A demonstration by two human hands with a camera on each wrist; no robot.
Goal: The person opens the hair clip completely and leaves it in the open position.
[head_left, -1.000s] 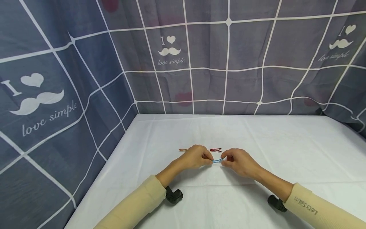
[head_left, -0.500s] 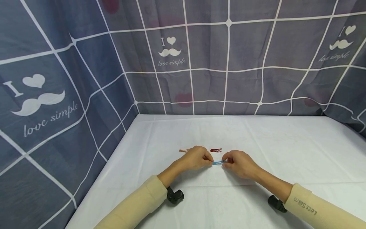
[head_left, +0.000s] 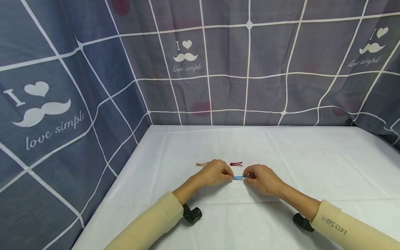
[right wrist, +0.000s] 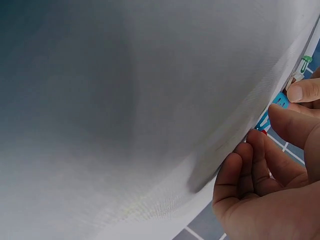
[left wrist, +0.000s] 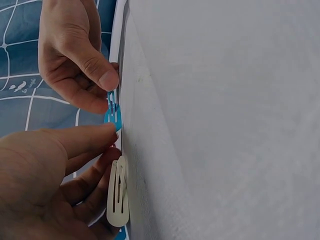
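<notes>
Between both hands is a blue snap hair clip (head_left: 239,177), held near the table's middle. My left hand (head_left: 215,172) pinches its rounded end between thumb and forefinger, as the left wrist view shows at the clip (left wrist: 114,118). From the other side, my right hand (head_left: 264,178) pinches the narrow end with thumb and fingertips. In the left wrist view a cream snap hair clip (left wrist: 118,192) lies beside the left hand's curled fingers. Behind the hands on the cloth are a red hair clip (head_left: 235,164) and an orange-brown one (head_left: 201,164), partly hidden by the left hand.
A white cloth covers the table (head_left: 281,218). A grey-blue checked curtain (head_left: 225,93) stands along its back and left side. A green clip (right wrist: 306,61) shows beyond the left hand in the right wrist view. Each wrist wears a small black camera (head_left: 192,214).
The right hand and the blue hair clip have sunk slightly toward the table, and the clip shows a little flatter. The left hand has barely moved; the other clips lie as before.
</notes>
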